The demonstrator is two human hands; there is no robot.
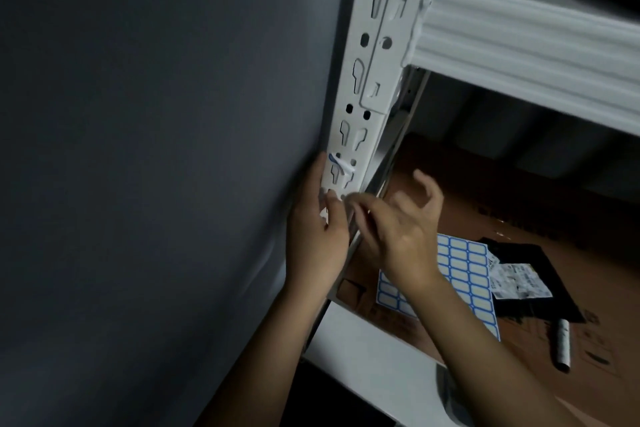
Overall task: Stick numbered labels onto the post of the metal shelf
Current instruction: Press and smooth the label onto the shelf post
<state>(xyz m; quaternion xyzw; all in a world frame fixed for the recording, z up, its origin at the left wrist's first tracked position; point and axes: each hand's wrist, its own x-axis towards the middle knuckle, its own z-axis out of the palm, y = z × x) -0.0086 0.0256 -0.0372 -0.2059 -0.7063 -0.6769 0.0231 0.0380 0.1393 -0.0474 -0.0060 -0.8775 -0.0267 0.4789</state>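
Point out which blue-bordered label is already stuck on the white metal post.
The lone blue-bordered label on the white metal post, above the left hand; the other labels remain on the label sheet lying on the shelf.

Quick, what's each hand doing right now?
Left hand: open, fingers resting on the shelf post.
Right hand: blurred; whether it pinches a label cannot be told.

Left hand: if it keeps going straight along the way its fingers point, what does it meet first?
The left hand points up along the white post. First in that line would likely be the blue-edged label already on the post, just above its fingertips; motion blur makes the gap unclear.
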